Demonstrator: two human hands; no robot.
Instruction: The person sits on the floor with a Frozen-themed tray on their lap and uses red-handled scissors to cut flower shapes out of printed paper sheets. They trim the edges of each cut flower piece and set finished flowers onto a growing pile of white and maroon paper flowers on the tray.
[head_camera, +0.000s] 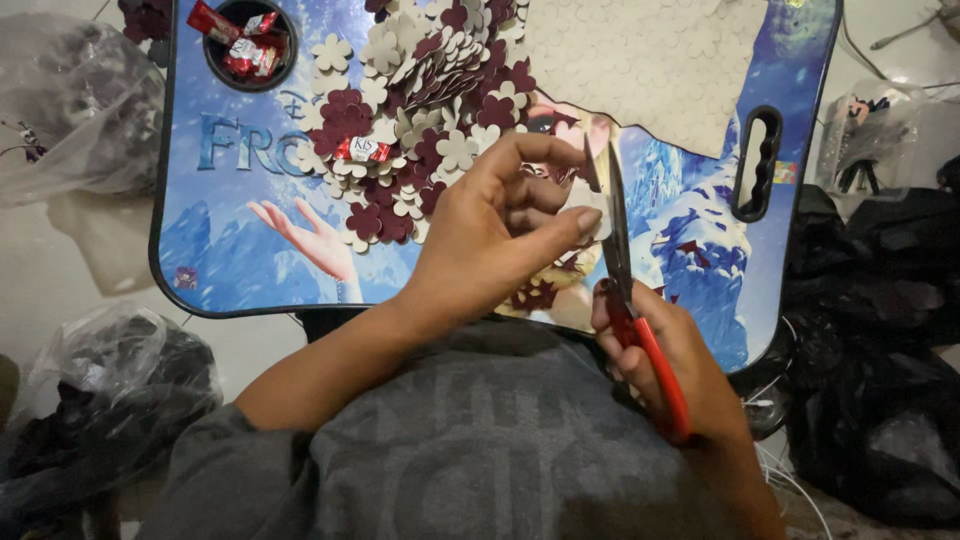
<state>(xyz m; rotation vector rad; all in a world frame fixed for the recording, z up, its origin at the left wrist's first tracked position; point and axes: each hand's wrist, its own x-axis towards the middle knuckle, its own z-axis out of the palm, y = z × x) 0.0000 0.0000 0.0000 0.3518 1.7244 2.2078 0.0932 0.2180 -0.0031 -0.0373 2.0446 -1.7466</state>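
My left hand (500, 230) pinches a small cream cut-out piece (588, 198) between thumb and fingers, held above the blue lap tray (230, 260). My right hand (670, 365) grips red-handled scissors (640, 330), whose dark blades (612, 215) point upward and meet the cream piece. A heap of cream and maroon flower-shaped cut-outs (420, 100) lies on the tray just beyond my left hand. A cream sheet stamped with flower outlines (650, 60) rests at the tray's far right.
A round cup recess with red wrapped sweets (245, 40) sits at the tray's far left corner; one more sweet (362, 150) lies on the heap. Clear plastic bags (70, 100) lie left, black bags (880, 330) right. A handle slot (757, 165) opens on the tray's right side.
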